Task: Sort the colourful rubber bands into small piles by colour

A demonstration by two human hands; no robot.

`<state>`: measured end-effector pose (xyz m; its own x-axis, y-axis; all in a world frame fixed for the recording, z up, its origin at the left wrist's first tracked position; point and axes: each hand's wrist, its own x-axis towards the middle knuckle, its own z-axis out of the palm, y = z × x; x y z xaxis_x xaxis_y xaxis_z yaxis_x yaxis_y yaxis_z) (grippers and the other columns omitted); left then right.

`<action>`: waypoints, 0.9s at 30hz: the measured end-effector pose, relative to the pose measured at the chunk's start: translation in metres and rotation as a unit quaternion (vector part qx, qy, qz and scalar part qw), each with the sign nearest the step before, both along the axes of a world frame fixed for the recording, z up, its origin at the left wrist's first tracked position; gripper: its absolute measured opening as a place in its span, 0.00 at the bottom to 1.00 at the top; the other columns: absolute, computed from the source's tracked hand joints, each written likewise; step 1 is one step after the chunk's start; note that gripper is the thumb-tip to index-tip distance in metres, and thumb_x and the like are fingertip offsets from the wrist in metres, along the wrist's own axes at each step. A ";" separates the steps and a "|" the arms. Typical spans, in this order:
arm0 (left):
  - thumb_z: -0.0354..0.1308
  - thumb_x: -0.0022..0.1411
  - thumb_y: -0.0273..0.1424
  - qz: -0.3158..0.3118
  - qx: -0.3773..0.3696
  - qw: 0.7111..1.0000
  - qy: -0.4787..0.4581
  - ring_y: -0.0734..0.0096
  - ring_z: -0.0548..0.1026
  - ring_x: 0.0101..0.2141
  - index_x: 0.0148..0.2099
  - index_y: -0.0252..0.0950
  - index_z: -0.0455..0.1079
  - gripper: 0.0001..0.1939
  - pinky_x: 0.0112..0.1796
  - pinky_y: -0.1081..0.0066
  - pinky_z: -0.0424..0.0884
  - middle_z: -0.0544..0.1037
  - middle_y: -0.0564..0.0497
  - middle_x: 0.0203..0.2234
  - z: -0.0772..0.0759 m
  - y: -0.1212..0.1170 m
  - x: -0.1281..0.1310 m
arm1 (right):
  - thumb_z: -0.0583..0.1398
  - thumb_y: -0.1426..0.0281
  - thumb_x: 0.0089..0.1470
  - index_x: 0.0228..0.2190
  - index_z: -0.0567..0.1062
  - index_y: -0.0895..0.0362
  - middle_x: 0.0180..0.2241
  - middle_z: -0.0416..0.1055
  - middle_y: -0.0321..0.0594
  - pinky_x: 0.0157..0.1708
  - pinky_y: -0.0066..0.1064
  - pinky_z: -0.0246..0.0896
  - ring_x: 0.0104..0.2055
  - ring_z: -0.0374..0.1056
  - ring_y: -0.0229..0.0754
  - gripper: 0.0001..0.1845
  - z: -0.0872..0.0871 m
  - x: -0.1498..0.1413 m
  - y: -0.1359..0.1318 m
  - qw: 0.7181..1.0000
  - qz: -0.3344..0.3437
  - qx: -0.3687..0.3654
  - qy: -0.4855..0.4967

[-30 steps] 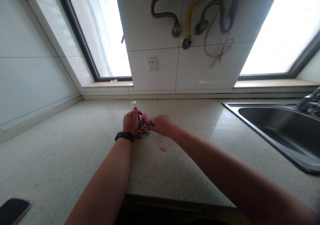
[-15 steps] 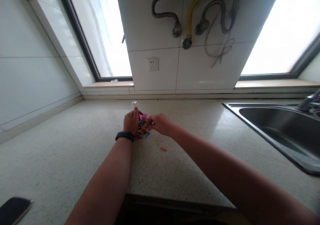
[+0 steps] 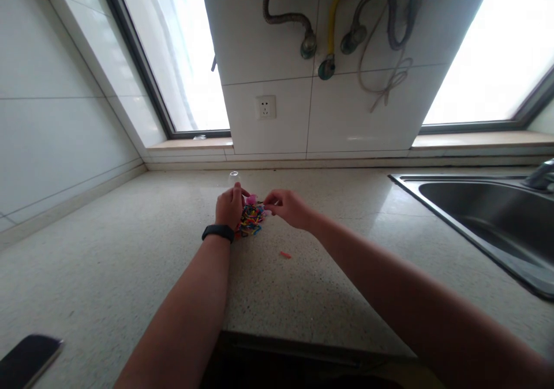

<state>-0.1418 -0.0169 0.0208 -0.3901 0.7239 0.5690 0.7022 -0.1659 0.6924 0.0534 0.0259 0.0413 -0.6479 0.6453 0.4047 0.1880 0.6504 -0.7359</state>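
Multicoloured pile (image 3: 251, 219) on counter (image 3: 108, 250), left of centre. Left hand (image 3: 229, 208) curves along its left side, presumably penning it; grip hidden, cannot tell. Right hand (image 3: 288, 206) at right edge, fingertips narrowly spaced, suiting fine picking; hold unclear. Clear cup (image 3: 234, 178) beyond left hand.

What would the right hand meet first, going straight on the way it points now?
Most likely the pile of small multicoloured pieces, close ahead of the right hand; the left hand lies beyond it. Depth is unclear in this one view, so hand and pile may already touch.
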 end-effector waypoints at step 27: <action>0.37 0.70 0.46 -0.009 -0.030 0.998 0.057 0.69 0.71 0.22 0.29 0.38 0.75 0.31 0.26 0.71 0.62 0.72 0.52 0.16 0.004 -0.004 0.005 | 0.64 0.60 0.50 0.34 0.76 0.57 0.33 0.79 0.43 0.24 0.29 0.61 0.26 0.69 0.36 0.14 0.008 0.143 -0.014 0.961 -0.143 -0.108 0.212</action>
